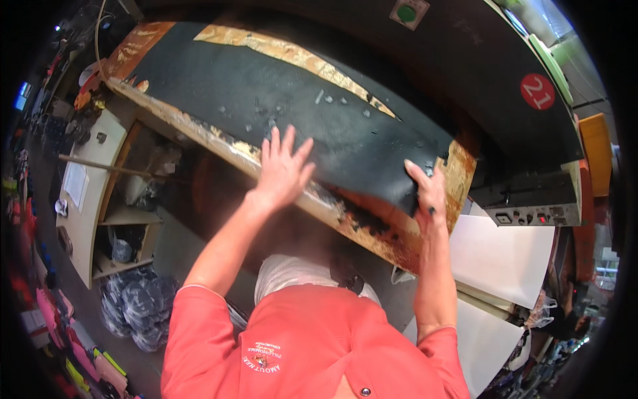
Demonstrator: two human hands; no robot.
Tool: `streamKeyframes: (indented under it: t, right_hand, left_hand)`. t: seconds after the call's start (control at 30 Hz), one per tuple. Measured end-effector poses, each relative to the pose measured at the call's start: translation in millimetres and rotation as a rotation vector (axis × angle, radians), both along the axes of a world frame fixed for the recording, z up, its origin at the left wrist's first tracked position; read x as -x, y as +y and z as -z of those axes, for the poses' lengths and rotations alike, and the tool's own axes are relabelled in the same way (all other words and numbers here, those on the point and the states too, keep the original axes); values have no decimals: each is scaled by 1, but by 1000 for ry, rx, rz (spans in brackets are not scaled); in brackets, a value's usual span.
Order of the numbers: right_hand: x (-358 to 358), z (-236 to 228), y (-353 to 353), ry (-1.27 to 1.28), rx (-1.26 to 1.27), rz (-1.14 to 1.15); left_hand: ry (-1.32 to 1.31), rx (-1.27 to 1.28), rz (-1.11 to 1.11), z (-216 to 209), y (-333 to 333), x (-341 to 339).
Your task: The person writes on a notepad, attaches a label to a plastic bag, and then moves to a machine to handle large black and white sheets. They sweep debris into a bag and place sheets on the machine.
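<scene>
A black sheet (pixel 226 76), which looks like leather or rubber, covers most of a worn, tilted work board (pixel 392 245). My left hand (pixel 286 166) lies on the near part of the sheet, palm down and fingers spread. At the sheet's right end is my right hand (pixel 429 189), turned edge-on, its thumb reaching over the black surface and apart from the fingers. I see nothing held in it, though its far side is hidden. Several small dark scraps (pixel 278 108) are scattered over the sheet.
A dark machine body (pixel 492 80) with a green button (pixel 406 13) rises behind the board. Its control panel (pixel 535 215) is at the right, above white panels (pixel 502 256). To the left stand an open cabinet (pixel 100 193) and a bundle of plastic-wrapped dark pieces (pixel 139 306).
</scene>
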State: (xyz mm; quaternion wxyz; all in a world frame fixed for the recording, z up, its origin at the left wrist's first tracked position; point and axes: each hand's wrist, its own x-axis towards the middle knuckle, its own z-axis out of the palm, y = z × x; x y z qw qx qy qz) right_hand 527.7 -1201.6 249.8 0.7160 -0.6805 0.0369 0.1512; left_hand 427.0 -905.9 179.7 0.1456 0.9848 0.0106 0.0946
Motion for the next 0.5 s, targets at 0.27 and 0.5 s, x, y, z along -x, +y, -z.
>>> streamKeyframes:
  t: [0.27,0.5]
  right_hand:
    - [2,-45,-42,-719,625,-258]
    - [26,-59,-111,-779,439,23]
  left_hand:
    - [-239,138,122,-10,108,-101]
    - [93,-104,226,-38,174,-208]
